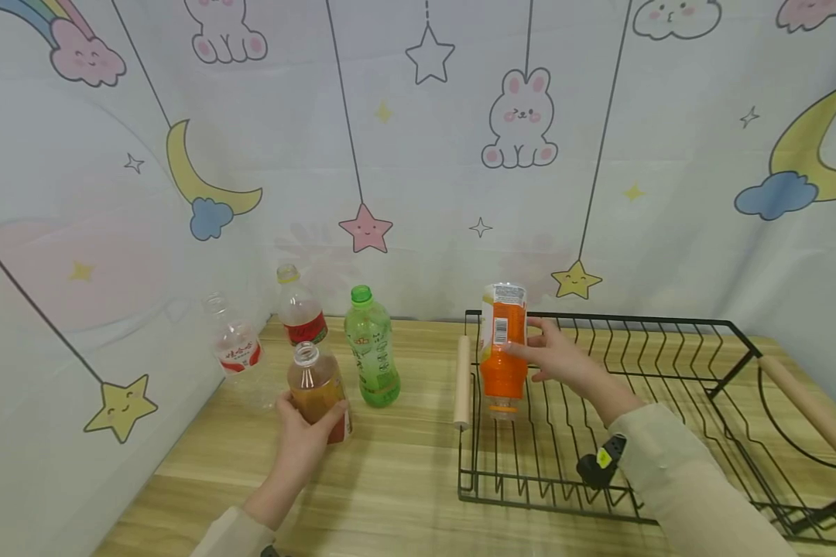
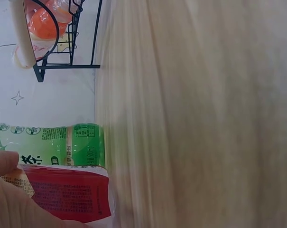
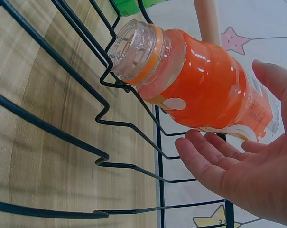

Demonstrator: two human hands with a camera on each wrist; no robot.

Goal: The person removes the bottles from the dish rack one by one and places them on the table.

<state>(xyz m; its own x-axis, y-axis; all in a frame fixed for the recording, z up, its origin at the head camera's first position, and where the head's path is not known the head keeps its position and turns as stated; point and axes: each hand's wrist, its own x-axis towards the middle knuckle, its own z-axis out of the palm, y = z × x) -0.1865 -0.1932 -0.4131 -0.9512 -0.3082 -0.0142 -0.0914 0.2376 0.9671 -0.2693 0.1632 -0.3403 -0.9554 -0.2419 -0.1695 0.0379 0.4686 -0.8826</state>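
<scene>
In the head view my left hand [image 1: 305, 433] grips a clear plastic bottle with a yellow and red label [image 1: 318, 385], standing on the left of the table. The left wrist view shows the thumb and fingers along the red part of that label [image 2: 69, 195]. An orange-labelled bottle [image 1: 496, 379] is upside down in the black wire dish rack [image 1: 550, 509], its capless mouth pointing down. Beside it is my right hand [image 1: 560, 357], fingers loosely extended. From the right wrist, the thumb [image 3: 273, 78] stands apart from the orange bottle, with the fingers just below it.
Close to my left hand stand a green bottle [image 1: 372, 356], a clear bottle with a dark red label [image 1: 305, 321] and another clear bottle [image 1: 235, 352]. Wooden handles [image 1: 463, 383] sit at the rack's ends. A patterned curtain [image 1: 432, 178] hangs behind the table.
</scene>
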